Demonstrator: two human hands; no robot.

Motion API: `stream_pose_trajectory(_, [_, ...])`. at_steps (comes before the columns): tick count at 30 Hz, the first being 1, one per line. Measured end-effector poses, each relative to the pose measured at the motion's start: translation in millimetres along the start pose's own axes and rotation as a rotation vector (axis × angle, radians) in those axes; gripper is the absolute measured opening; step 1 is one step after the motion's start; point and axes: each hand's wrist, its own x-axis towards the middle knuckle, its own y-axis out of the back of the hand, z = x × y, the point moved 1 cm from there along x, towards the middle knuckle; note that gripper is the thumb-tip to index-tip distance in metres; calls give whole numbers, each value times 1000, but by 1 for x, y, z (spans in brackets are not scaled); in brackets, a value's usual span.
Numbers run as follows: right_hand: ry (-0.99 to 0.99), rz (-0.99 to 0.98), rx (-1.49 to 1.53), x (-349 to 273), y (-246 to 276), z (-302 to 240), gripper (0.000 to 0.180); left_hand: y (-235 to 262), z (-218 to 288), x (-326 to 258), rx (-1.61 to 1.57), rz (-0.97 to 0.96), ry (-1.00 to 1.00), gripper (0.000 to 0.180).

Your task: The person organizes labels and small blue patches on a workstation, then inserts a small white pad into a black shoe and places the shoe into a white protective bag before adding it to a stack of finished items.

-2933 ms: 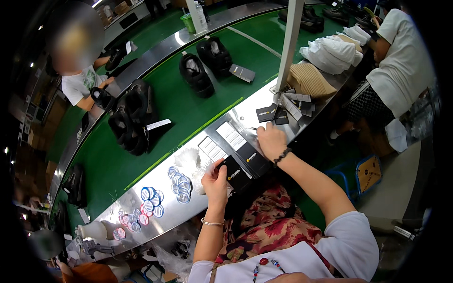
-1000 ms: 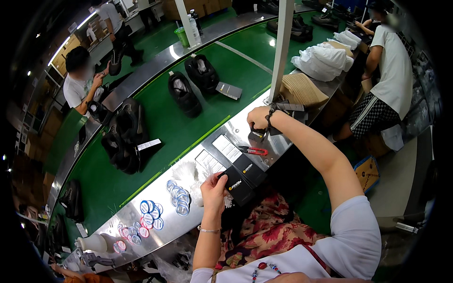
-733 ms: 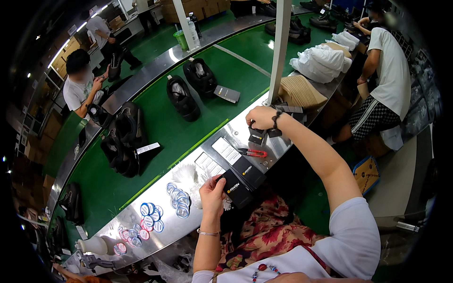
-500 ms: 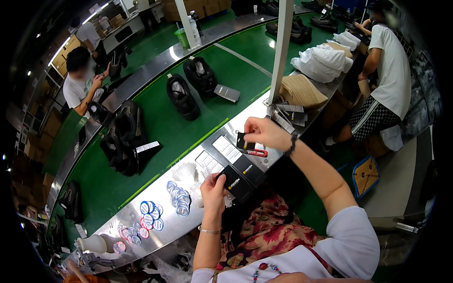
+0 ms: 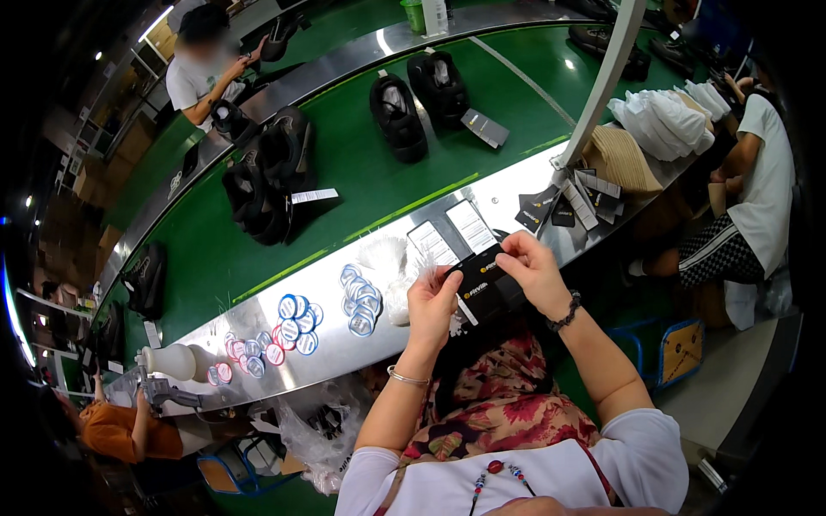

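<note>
Between my hands is a pair of black hang tags [image 5: 492, 291], side by side over the near edge of the steel ledge. My left hand [image 5: 433, 301] pinches the left tag between thumb and fingers, with thin clear plastic strands sticking up beside it. My right hand [image 5: 535, 273] grips the upper corner of the right tag, fingers closed. Just beyond lie white printed tags [image 5: 471, 225] on the ledge. A bundle of clear plastic loops [image 5: 391, 271] rests left of my left hand. Further left are round blue-rimmed stickers [image 5: 361, 301].
Black shoes stuffed with paper [image 5: 398, 116] stand on the green conveyor belt [image 5: 344, 185]. A white post [image 5: 607, 77] rises at the right, near loose black tags [image 5: 564, 206] and a straw-coloured hat [image 5: 621, 162]. A white-cupped spray gun [image 5: 172, 363] sits at the left. Co-workers are around the line.
My right hand has come down from the small black piece beside the red cutter to the black tags. The view has shifted, and the cutter no longer shows.
</note>
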Motion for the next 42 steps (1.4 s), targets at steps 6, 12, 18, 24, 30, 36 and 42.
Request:
stream_pose_trajectory(6, [77,51,-341,-4,-24,1,18,0,-1,-2,20,0,-31,11])
stream_pose_trajectory(12, [101,111,-410,-5,-32,4,23,0,-1,-3,65,6,-52,11])
stream_pose_trajectory(18, [113,42,-503,-6,-32,-4,21,1,0,-4,172,51,-96,14])
stream_pose_trajectory(24, [364,-47,-603,-14,-17,-15,30,10,-5,-4,295,100,-121,15])
stream_pose_trajectory(30, [14,-326,-260,-20,-35,-27,47,9,-9,-4,355,78,-154,16])
stream_pose_trajectory(36, [-206,-431,-118,-6,-32,-20,51,6,-7,-8,448,47,-285,15])
stream_pose_trajectory(42, [-260,-416,67,-2,-32,-4,35,3,-2,-10,654,27,-458,12])
